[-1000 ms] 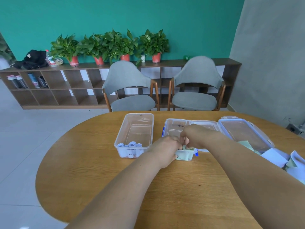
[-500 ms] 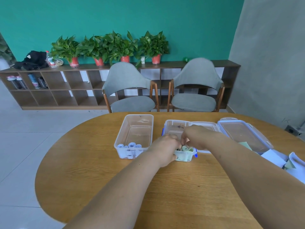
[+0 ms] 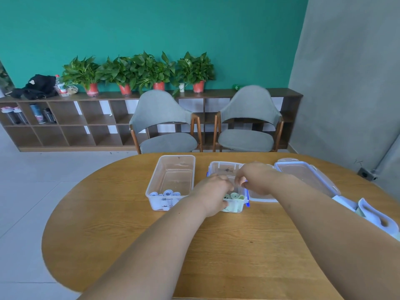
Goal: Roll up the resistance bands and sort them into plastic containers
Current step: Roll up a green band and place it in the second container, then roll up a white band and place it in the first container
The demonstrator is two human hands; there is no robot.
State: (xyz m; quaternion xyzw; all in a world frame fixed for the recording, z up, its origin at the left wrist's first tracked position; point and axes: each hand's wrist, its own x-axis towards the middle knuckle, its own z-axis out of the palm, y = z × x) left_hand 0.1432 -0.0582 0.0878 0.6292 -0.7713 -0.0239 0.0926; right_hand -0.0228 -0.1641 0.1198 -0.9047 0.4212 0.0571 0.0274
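Observation:
Two clear plastic containers stand side by side on the round wooden table [image 3: 121, 230]. The left container [image 3: 190, 169] holds several rolled blue bands [image 3: 167, 193] at its near end. The middle container [image 3: 225, 166], with blue clips, holds rolled green bands [image 3: 234, 195] at its near end. My left hand [image 3: 213, 191] covers that container's near left corner, its fingers curled down and their tips hidden. My right hand [image 3: 255, 178] hovers just above the green rolls, fingers loosely curled with nothing seen in them. Loose unrolled bands [image 3: 376, 217] lie at the far right.
Two clear lids [image 3: 303, 176] with blue rims lie to the right of the middle container. Two grey chairs [image 3: 164, 126] stand behind the table's far edge. Behind them a low wooden shelf [image 3: 65, 131] carries potted plants along the green wall.
Both hands were pressed together on a green roll at the middle container's near end. Now the right hand has lifted up and away, leaving the green rolls in view.

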